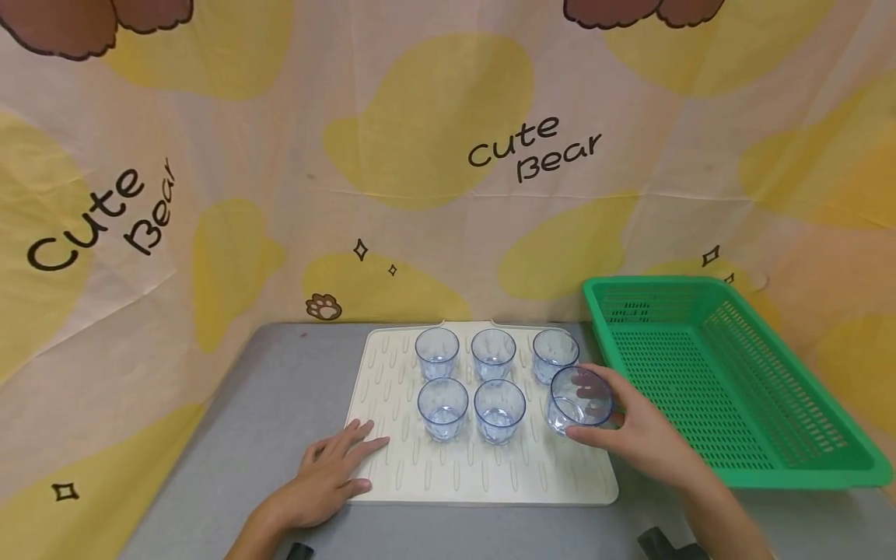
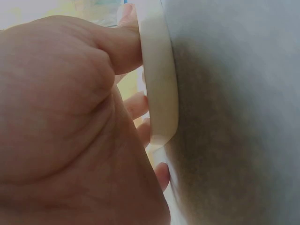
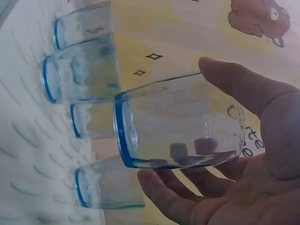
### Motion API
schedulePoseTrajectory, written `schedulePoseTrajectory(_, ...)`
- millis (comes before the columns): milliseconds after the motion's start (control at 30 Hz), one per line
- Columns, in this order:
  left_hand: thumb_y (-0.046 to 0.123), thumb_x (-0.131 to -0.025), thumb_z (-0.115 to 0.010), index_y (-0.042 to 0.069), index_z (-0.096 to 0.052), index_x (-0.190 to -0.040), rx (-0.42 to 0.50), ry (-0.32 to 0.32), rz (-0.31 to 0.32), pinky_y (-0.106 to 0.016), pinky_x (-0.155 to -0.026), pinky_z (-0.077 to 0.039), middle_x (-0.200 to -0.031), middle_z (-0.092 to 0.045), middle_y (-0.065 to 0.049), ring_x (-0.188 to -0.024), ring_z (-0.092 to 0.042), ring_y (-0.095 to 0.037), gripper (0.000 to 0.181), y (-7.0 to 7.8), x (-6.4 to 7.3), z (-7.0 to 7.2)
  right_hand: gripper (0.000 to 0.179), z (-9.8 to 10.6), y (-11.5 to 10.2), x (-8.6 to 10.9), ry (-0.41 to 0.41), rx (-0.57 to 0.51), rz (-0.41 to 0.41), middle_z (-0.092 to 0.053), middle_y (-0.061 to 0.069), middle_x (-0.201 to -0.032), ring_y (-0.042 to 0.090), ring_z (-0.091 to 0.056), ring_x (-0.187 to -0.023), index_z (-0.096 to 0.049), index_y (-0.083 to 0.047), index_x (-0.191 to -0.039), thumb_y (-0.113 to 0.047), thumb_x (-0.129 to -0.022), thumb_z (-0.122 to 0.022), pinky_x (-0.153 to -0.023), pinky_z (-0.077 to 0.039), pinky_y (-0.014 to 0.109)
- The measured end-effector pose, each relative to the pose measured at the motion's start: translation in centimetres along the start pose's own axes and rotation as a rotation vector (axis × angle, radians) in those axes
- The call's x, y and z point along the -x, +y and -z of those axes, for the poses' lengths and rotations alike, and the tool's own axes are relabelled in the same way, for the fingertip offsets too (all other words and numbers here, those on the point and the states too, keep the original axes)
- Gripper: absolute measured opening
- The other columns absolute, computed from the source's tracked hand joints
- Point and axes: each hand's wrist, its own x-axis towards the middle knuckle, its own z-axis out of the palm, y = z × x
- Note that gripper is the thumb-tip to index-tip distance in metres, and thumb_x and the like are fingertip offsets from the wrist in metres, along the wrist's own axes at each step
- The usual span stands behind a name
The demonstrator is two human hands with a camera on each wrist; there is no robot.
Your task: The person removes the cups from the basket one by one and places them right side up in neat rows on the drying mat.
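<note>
My right hand (image 1: 644, 439) grips a clear, blue-tinted drinking glass (image 1: 568, 404) by its side, at the right part of a cream ribbed mat (image 1: 483, 482). Thumb and fingers lie on opposite sides of this glass in the right wrist view, its thick blue base (image 3: 123, 131) towards the mat. Several matching glasses stand upright on the mat: a back row with a left glass (image 1: 437, 354), a middle one (image 1: 493, 354) and a right one (image 1: 555, 354), and two in front. My left hand (image 1: 325, 474) rests, fingers spread, on the mat's left edge (image 2: 161, 84).
A green perforated plastic basket (image 1: 868, 459) stands right of the mat, close beside my right hand. Grey tabletop (image 1: 231, 435) surrounds the mat. A patterned cloth (image 1: 420, 233) hangs behind and along the left side.
</note>
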Motion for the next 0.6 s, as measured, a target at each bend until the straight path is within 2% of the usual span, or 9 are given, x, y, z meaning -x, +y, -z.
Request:
schedulePoseTrajectory(133, 0.038, -0.094, -0.063, 0.031, -0.046, -0.147, 0.009, 0.019, -0.016, -0.064, -0.106, -0.014, -0.162, -0.03, -0.01, -0.151, -0.02, -0.038, 0.056, -0.2, -0.1, -0.2, 0.085, -0.8, 0.3, -0.4, -0.004, -0.008, 0.001, -0.047, 0.018, -0.143, 0.031, -0.058, -0.117, -0.037, -0.014, -0.149, -0.028, -0.08, -0.085, -0.084, -0.053, 0.024)
schedulePoseTrajectory(267, 0.037, -0.094, -0.063, 0.03, -0.047, -0.147, 0.006, 0.031, -0.024, -0.064, -0.106, -0.015, -0.161, -0.032, -0.01, -0.149, -0.022, -0.039, 0.056, -0.3, -0.2, -0.4, 0.084, -1.7, 0.8, -0.6, 0.036, 0.023, -0.004, -0.046, 0.016, -0.145, 0.031, -0.056, -0.121, -0.039, -0.015, -0.148, -0.031, -0.079, -0.085, -0.095, -0.052, 0.037)
schedulePoseTrajectory(400, 0.037, -0.094, -0.064, 0.031, -0.046, -0.148, 0.012, 0.001, 0.005, -0.065, -0.108, -0.014, -0.162, -0.03, -0.008, -0.151, -0.019, -0.037, 0.057, -0.1, -0.2, -0.1, 0.083, -2.8, 1.3, -0.8, 0.048, 0.009, -0.032, -0.049, 0.015, -0.145, 0.034, -0.053, -0.127, -0.039, -0.016, -0.148, -0.032, -0.08, -0.084, -0.103, -0.047, 0.054)
schedulePoseTrajectory(500, 0.038, -0.094, -0.064, 0.032, -0.045, -0.148, 0.007, -0.015, 0.019, -0.066, -0.108, -0.014, -0.163, -0.029, -0.007, -0.152, -0.018, -0.037, 0.058, 0.0, -0.1, 0.0, 0.085, -3.7, 1.9, -1.1, 0.058, -0.022, -0.052, -0.054, 0.017, -0.141, 0.035, -0.053, -0.129, -0.038, -0.013, -0.149, -0.029, -0.08, -0.084, -0.104, -0.045, 0.056)
schedulePoseTrajectory(600, 0.036, -0.093, -0.065, 0.032, -0.045, -0.148, 0.0, -0.001, 0.02, -0.063, -0.108, -0.013, -0.163, -0.03, -0.007, -0.152, -0.019, -0.036, 0.058, -0.2, -0.3, -0.3, 0.087, -4.4, 2.6, -1.6, 0.077, -0.037, -0.079, -0.054, 0.019, -0.141, 0.036, -0.054, -0.129, -0.037, -0.011, -0.149, -0.027, -0.079, -0.085, -0.105, -0.046, 0.054)
